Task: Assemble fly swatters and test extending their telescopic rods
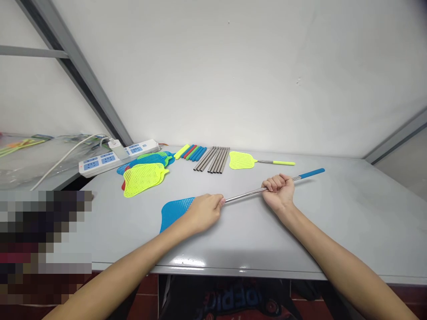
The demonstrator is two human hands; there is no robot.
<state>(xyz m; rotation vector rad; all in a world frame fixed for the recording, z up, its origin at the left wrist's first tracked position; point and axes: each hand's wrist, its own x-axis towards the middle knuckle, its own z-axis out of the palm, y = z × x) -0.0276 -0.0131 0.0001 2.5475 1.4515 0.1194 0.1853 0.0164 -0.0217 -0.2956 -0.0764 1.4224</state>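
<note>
A blue fly swatter [173, 215] with a long metal rod stretches across the front of the grey table, tilted up to the right. My left hand [207, 211] is closed round it where the blue mesh head meets the rod, hiding that joint. Further along, my right hand [278, 190] has its fingers wrapped round the rod, just short of the blue grip [312, 173]. Behind my hands lies a yellow fly swatter [243, 160] with a short rod and yellow grip.
Loose swatter heads [144, 179] are piled at the left. Several coloured grips [193, 153] and metal rods [213, 160] lie along the back. A white power strip [120, 155] with a plugged-in charger sits behind the pile. The wall [233, 80] borders the grey table [360, 222].
</note>
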